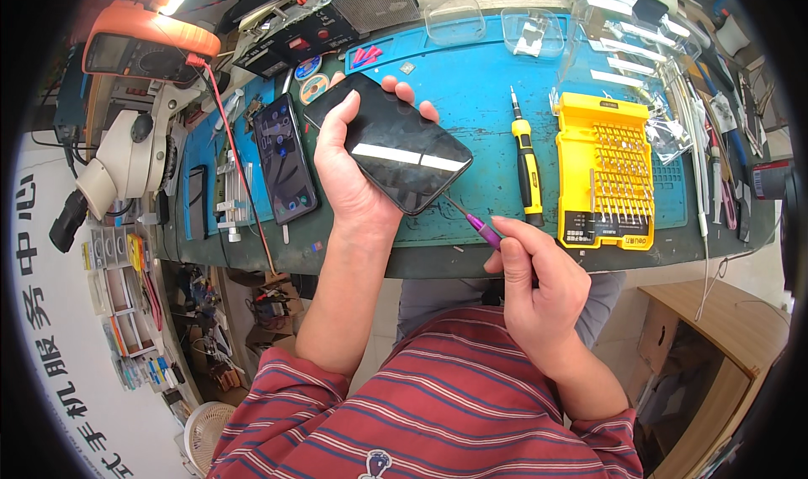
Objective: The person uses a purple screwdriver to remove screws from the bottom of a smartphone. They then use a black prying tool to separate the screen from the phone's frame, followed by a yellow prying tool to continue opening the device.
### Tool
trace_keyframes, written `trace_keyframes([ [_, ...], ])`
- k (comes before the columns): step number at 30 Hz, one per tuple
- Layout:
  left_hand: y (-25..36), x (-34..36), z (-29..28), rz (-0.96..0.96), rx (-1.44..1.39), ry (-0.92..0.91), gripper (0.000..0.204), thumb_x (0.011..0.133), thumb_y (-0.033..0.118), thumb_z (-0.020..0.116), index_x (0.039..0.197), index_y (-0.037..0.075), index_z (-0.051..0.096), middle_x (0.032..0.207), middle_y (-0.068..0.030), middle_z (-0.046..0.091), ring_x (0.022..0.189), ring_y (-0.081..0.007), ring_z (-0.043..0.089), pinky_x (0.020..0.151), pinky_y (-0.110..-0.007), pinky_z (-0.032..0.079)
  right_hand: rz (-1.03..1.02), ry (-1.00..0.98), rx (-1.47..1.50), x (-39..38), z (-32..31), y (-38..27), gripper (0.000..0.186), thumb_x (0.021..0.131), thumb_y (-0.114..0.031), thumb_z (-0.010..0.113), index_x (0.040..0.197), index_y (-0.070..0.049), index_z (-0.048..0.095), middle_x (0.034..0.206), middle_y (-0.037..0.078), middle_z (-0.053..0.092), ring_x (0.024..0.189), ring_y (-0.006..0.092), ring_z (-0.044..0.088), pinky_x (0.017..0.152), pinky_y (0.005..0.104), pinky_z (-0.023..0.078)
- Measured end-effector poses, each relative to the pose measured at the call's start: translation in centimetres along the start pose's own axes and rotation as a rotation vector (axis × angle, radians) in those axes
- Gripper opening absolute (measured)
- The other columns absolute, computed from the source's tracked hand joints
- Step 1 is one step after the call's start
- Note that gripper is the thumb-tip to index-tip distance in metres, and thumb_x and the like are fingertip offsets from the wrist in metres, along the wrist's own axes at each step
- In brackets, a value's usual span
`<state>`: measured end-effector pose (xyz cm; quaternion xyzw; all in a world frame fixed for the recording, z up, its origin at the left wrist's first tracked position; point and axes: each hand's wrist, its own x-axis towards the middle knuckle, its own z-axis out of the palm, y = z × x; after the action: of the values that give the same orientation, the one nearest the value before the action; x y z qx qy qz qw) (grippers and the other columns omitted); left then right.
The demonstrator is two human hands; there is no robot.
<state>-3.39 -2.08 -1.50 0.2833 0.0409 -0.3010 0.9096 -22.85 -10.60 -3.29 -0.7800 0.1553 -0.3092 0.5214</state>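
Observation:
My left hand [353,184] grips a black smartphone [391,138], screen up and tilted, with its thumb along one side and fingertips curled over the far edge. In my right hand [539,277] is a slim screwdriver with a purple handle [481,229], its thin tip touching or very near the phone's lower corner. A second phone with a lit screen [284,155] lies to the left on the blue mat [446,75]. A yellow-black screwdriver [527,167] lies right of the held phone, beside a yellow bit case [604,184] full of bits.
An orange multimeter [143,41] with a red lead and a white microscope arm [126,151] stand left. A black boxy device [295,33] and clear plastic containers [530,33] are at the back. Several hand tools [728,151] crowd the right edge. A wooden desk [707,311] sits lower right.

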Motion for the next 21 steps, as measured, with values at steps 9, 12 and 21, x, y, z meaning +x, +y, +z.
trace_keyframes([
  [9, -0.01, 0.11, -0.56, 0.017, 0.011, -0.004, 0.034, 0.096, 0.021, 0.059, 0.12, -0.002, 0.054, 0.115, -0.0141, 0.063, 0.105, -0.0301, 0.062, 0.095, -0.047, 0.052, 0.117, -0.001, 0.065, 0.05, -0.07, -0.31, 0.016, 0.099, -0.008, 0.066, 0.114, -0.002, 0.071, 0.08, 0.009, 0.071, 0.061, 0.0153, 0.067, 0.055, 0.0277, 0.051],
  [12, -0.03, -0.12, -0.35, 0.058, 0.015, -0.008, 0.034, 0.096, 0.021, 0.058, 0.123, 0.0, 0.053, 0.115, -0.0135, 0.063, 0.105, -0.0283, 0.063, 0.094, -0.048, 0.053, 0.121, -0.026, 0.053, 0.2, -0.24, -0.47, 0.017, 0.098, -0.008, 0.068, 0.114, -0.002, 0.071, 0.081, 0.01, 0.071, 0.062, 0.0163, 0.067, 0.057, 0.0292, 0.052],
  [21, -0.62, -0.26, 0.14, 0.104, -0.019, 0.053, 0.033, 0.095, 0.018, 0.055, 0.122, -0.002, 0.053, 0.117, -0.0159, 0.062, 0.109, -0.0301, 0.063, 0.1, -0.051, 0.052, 0.126, -0.021, 0.001, 0.27, 0.02, -1.05, 0.013, 0.097, -0.006, 0.068, 0.109, -0.001, 0.072, 0.084, 0.011, 0.072, 0.063, 0.0168, 0.067, 0.055, 0.0287, 0.051],
])
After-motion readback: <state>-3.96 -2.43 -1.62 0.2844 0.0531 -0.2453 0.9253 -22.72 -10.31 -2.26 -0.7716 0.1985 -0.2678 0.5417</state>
